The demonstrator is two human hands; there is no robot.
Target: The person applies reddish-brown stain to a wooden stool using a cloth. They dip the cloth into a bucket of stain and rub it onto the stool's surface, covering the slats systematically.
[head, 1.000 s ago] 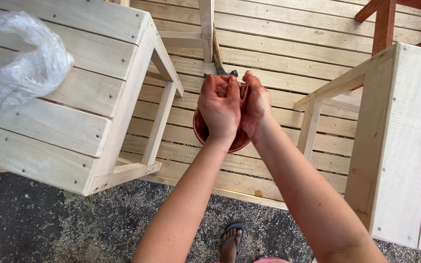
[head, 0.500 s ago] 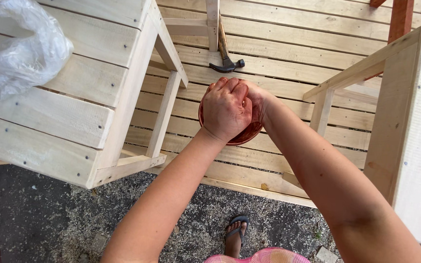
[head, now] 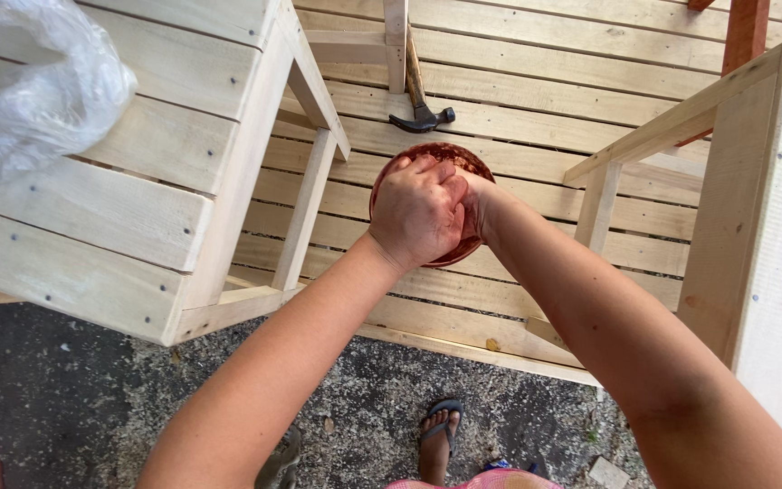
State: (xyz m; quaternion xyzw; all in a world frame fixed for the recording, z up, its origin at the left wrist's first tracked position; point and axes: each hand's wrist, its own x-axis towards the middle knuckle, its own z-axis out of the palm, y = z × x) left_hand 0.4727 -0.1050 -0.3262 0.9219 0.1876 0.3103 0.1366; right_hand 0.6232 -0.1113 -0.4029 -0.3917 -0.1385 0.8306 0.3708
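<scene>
Clearly, the round reddish-brown bowl (head: 436, 204) sat under both hands, above a slatted wooden deck (head: 518, 109). The left hand (head: 416, 213) was clenched into a fist over the bowl's middle, and the right hand (head: 477, 204) pressed against it from the far side, mostly hidden; whether its fingers gripped anything could not be told. What the fists squeezed was not visible.

Doing this well probably meant keeping both fists centred over the bowl so anything wrung out fell inside the rim, and holding the wrists low.

Just beyond the knuckles lay a claw hammer (head: 420, 113), its head near the bowl's far rim. Left of the left forearm stood a pale wooden bench (head: 138, 208) with a crumpled clear plastic bag (head: 42, 95) on top. Right of the right arm rose another pale wooden frame (head: 753, 226). Between them the deck offered open room. Behind the elbows was gravel ground (head: 74, 398), with a sandalled foot (head: 436, 430).
</scene>
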